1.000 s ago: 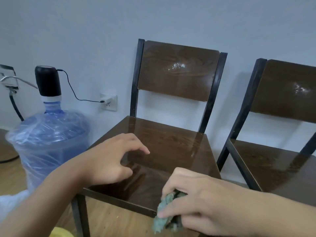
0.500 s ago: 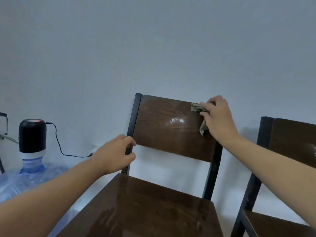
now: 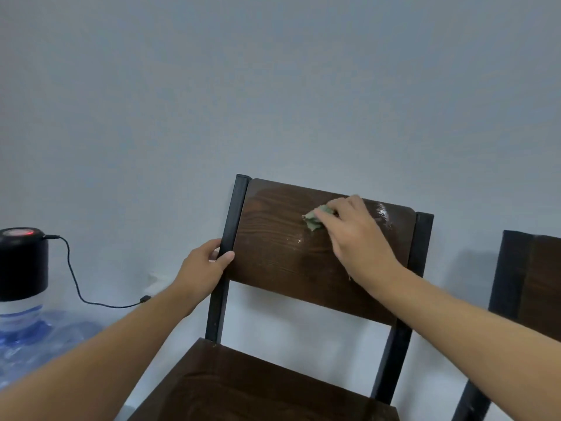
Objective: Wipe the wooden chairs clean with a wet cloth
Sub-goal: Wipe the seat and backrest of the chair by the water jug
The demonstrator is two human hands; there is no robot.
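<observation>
A dark wooden chair [image 3: 273, 262] with a black metal frame stands against the wall in front of me. My left hand [image 3: 205, 267] is wrapped around its left back post. My right hand [image 3: 355, 235] presses a small green cloth [image 3: 312, 221] flat against the upper middle of the backrest; most of the cloth is hidden under my fingers. A wet sheen shows on the right part of the backrest. The glossy seat [image 3: 258, 387] lies below. A second chair [image 3: 534, 284] of the same kind is cut off at the right edge.
At the left stands a blue water jug [image 3: 27, 338] with a black pump top [image 3: 22, 262]; its cable [image 3: 76, 284] runs to a wall socket behind my left forearm. A plain pale wall rises behind the chairs.
My right hand has slid the cloth leftward from the backrest's upper right corner to its middle. My left hand has closed on the left post. The view has tilted further up.
</observation>
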